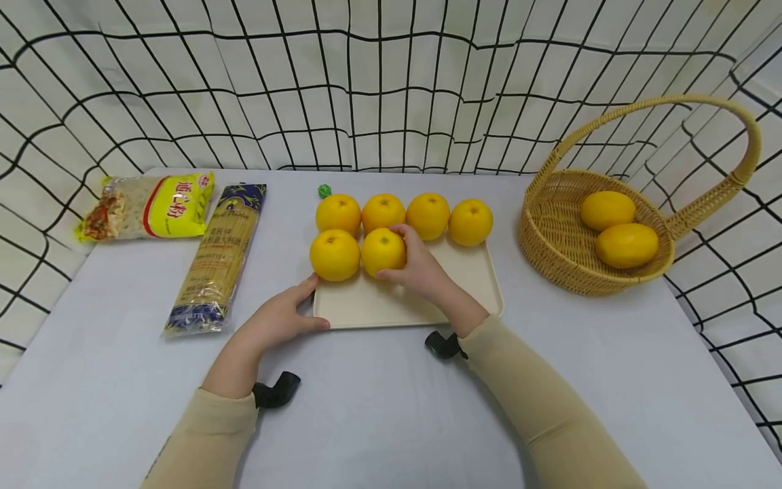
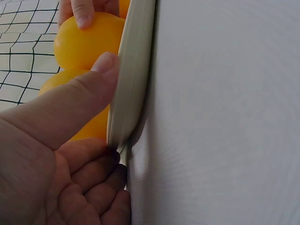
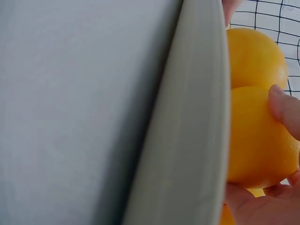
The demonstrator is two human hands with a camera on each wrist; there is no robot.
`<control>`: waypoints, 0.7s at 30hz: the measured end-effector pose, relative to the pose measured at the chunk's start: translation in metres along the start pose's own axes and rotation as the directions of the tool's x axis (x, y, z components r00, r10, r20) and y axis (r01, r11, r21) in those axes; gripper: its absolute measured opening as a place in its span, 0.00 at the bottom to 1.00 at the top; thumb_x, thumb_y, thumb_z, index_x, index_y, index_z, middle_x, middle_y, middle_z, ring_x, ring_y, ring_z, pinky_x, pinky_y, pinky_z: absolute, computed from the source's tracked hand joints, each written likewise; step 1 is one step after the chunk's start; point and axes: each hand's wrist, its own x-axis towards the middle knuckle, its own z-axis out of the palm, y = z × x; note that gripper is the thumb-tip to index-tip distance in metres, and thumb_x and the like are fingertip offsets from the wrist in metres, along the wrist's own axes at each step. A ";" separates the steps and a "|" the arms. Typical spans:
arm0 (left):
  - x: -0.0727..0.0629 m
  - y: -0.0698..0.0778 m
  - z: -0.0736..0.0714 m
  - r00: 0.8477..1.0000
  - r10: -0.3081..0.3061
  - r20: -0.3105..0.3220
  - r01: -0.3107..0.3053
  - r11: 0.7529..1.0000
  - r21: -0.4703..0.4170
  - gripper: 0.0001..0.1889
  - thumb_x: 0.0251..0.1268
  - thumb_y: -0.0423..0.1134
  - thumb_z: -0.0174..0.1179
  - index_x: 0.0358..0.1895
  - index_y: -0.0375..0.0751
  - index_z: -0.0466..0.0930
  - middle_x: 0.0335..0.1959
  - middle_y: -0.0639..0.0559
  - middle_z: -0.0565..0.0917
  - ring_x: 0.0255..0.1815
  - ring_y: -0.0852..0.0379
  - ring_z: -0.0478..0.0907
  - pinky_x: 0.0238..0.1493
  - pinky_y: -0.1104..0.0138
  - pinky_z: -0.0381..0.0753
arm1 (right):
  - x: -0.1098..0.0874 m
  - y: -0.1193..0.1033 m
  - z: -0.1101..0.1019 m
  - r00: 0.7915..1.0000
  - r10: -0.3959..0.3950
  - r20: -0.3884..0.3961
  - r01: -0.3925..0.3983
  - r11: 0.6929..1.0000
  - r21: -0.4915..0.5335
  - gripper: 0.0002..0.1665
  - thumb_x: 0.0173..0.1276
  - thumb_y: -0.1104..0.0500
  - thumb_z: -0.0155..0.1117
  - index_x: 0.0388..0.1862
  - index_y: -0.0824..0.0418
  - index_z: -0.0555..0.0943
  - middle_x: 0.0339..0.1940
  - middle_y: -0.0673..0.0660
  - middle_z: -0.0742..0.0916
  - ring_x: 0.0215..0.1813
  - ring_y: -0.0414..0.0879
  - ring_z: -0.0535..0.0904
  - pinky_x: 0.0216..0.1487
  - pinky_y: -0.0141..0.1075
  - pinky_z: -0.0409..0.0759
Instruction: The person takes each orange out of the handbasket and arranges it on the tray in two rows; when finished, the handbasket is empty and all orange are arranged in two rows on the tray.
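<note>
My right hand (image 1: 424,272) grips an orange (image 1: 381,255) in the front row on a cream rectangular tray (image 1: 366,309), thumb on its near side and fingers over its far right. To its left, touching or nearly so, sits another orange (image 1: 334,255). Several more form a back row, among them one orange (image 1: 470,223) at the right end. My left hand (image 1: 277,319) holds the tray's near left corner. In the left wrist view its thumb (image 2: 103,70) lies against the rim, with the other fingers curled at the tray's edge.
A wicker basket (image 1: 550,255) with a tall handle stands at the right, holding two lemons (image 1: 626,246). Packs of spaghetti (image 1: 216,261) and noodles (image 1: 149,207) lie at the left. Behind the tray is a small green ball (image 1: 324,191). Black grid netting (image 1: 379,88) surrounds the table.
</note>
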 end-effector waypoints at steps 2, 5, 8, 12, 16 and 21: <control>0.000 0.000 0.000 1.000 -0.001 0.000 0.001 1.000 0.002 0.50 0.50 0.54 0.64 0.71 0.39 0.44 0.73 0.42 0.48 0.72 0.39 0.45 0.69 0.45 0.46 | 0.000 0.000 0.001 1.000 0.004 0.005 -0.004 1.000 -0.016 0.48 0.52 0.54 0.70 0.67 0.54 0.53 0.67 0.56 0.62 0.65 0.49 0.61 0.70 0.45 0.57; -0.001 0.001 0.000 1.000 -0.002 0.000 0.002 1.000 0.001 0.50 0.50 0.54 0.64 0.71 0.40 0.44 0.73 0.42 0.48 0.72 0.39 0.45 0.69 0.45 0.46 | 0.000 0.001 0.001 1.000 0.012 0.019 -0.012 0.999 -0.038 0.49 0.52 0.53 0.70 0.67 0.54 0.52 0.68 0.57 0.59 0.66 0.50 0.60 0.71 0.46 0.56; -0.001 0.002 0.000 1.000 -0.001 0.000 0.001 1.000 0.003 0.50 0.51 0.53 0.64 0.71 0.40 0.44 0.73 0.42 0.48 0.72 0.39 0.45 0.69 0.45 0.46 | -0.001 0.001 -0.001 1.000 0.015 0.027 -0.014 0.999 -0.047 0.51 0.52 0.52 0.71 0.68 0.53 0.51 0.68 0.57 0.59 0.67 0.50 0.59 0.71 0.47 0.56; -0.001 -0.001 -0.002 1.000 -0.006 0.004 0.006 1.000 0.002 0.50 0.51 0.54 0.64 0.71 0.40 0.43 0.73 0.43 0.47 0.72 0.39 0.44 0.70 0.45 0.45 | -0.003 0.002 -0.006 0.999 0.011 0.033 -0.009 0.999 -0.051 0.56 0.50 0.50 0.71 0.71 0.52 0.48 0.70 0.57 0.58 0.69 0.51 0.59 0.70 0.46 0.58; 0.001 -0.003 -0.002 1.000 -0.010 0.006 0.010 1.000 0.000 0.50 0.50 0.55 0.63 0.72 0.42 0.42 0.73 0.44 0.46 0.73 0.39 0.43 0.70 0.45 0.45 | -0.006 0.004 -0.012 0.999 -0.004 0.032 0.007 0.997 -0.078 0.56 0.51 0.49 0.71 0.72 0.53 0.48 0.72 0.56 0.57 0.69 0.52 0.59 0.70 0.45 0.59; 0.001 -0.003 -0.001 1.000 -0.013 0.016 0.012 1.000 0.006 0.51 0.50 0.56 0.63 0.72 0.43 0.41 0.73 0.44 0.46 0.72 0.38 0.43 0.69 0.44 0.45 | -0.014 0.002 -0.023 1.000 -0.002 0.008 0.003 0.992 -0.125 0.55 0.51 0.47 0.70 0.72 0.53 0.49 0.72 0.55 0.58 0.70 0.49 0.57 0.70 0.43 0.59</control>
